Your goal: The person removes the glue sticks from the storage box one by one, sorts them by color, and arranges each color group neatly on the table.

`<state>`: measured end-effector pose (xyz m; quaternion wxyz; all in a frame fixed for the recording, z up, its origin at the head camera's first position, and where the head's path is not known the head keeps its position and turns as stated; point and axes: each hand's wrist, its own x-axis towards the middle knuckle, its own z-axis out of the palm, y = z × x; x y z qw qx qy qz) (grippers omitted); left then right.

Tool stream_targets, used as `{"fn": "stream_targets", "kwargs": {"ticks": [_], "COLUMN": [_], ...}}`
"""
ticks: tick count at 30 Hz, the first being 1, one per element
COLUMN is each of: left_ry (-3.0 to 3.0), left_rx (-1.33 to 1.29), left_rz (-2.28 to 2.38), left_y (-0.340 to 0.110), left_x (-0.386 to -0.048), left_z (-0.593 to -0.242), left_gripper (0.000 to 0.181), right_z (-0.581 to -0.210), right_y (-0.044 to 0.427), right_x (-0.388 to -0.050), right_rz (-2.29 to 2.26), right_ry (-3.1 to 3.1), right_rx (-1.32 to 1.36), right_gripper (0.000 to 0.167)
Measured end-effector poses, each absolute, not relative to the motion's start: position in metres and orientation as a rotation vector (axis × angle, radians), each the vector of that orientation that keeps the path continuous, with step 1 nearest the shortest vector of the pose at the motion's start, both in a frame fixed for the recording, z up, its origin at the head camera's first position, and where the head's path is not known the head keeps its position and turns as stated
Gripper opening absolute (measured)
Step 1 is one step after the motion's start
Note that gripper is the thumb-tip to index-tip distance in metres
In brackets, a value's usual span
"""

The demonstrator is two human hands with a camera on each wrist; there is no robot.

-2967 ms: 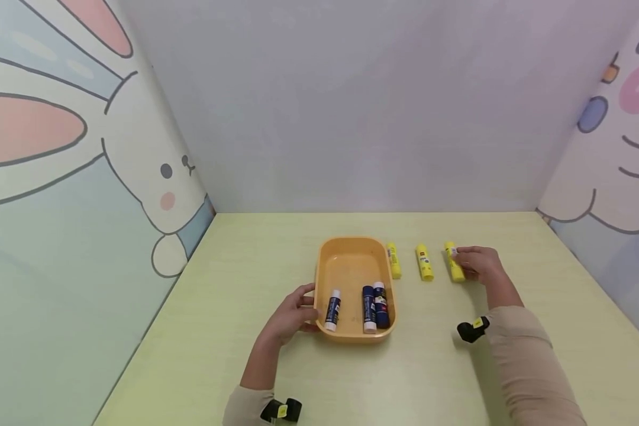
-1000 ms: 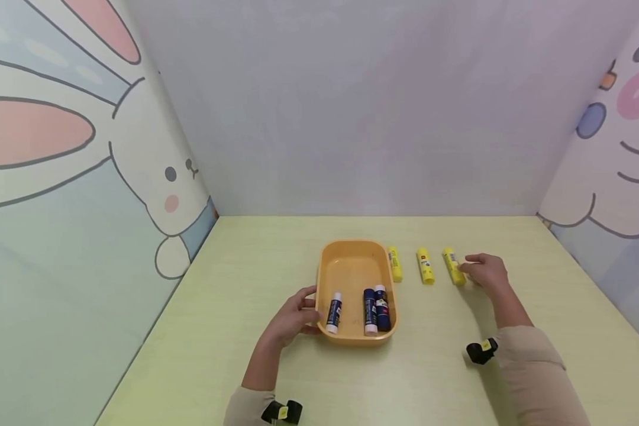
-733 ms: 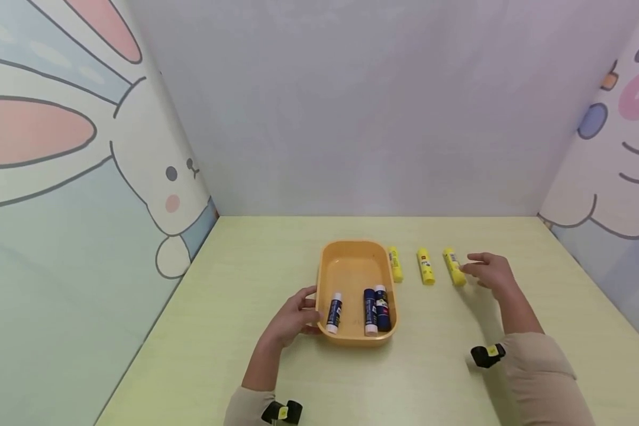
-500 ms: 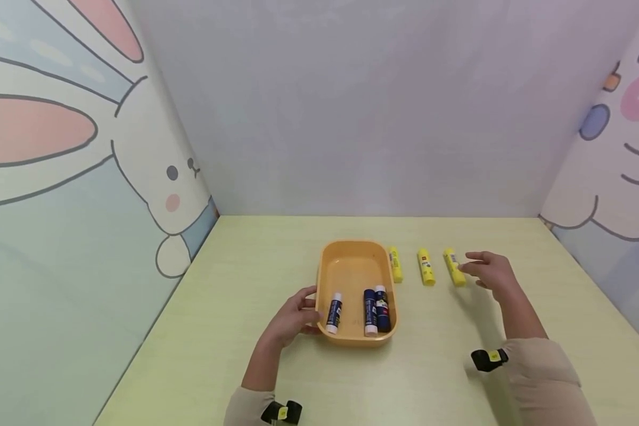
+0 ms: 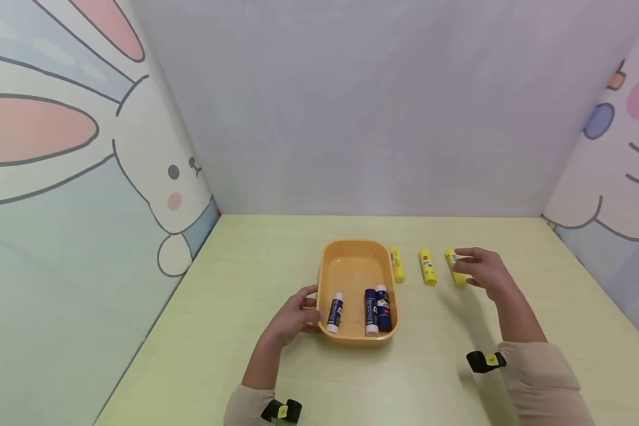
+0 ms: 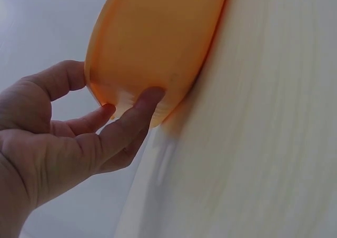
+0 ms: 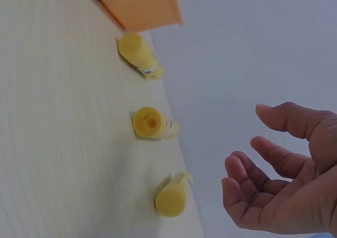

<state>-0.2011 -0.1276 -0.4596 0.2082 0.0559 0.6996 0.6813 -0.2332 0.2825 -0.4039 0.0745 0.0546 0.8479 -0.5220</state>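
Observation:
My left hand (image 5: 293, 318) holds the near left corner of an orange plastic tray (image 5: 354, 266), its thumb and fingers around the rim and outer wall; the left wrist view shows fingertips against the tray wall (image 6: 158, 43). Inside the tray lie three navy-and-white glue sticks, one at the left (image 5: 334, 312) and two side by side at the right (image 5: 371, 313). My right hand (image 5: 487, 272) hovers over the rightmost yellow glue stick (image 5: 450, 257), partly covering it in the head view. In the right wrist view its fingers are loosely bent, apart from that stick (image 7: 172, 198).
Two more yellow glue sticks lie on the pale table (image 5: 255, 260): one close beside the tray's right wall (image 5: 397, 265), one in the middle of the row (image 5: 428, 267). A grey wall (image 5: 373, 118) stands behind, with cartoon-painted panels on both sides.
Three seconds ago my right hand touched the rightmost glue stick. It then drew back to the right, and now it has shifted left above that stick. The left hand and tray stay put.

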Motion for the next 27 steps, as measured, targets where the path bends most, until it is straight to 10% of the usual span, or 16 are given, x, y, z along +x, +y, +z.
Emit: {"fn": "stream_targets", "kwargs": {"ticks": [27], "left_ry": [1.96], "left_rx": [0.137], "left_rz": [1.889], "left_y": [-0.127], "left_x": [-0.199], "left_z": [-0.456], "left_gripper": [0.066], "right_z": [-0.39], "right_y": [0.235], "right_x": [-0.24], "right_rz": [-1.564], "right_ry": [2.348], "right_rx": [-0.113], "right_gripper": [0.072]}}
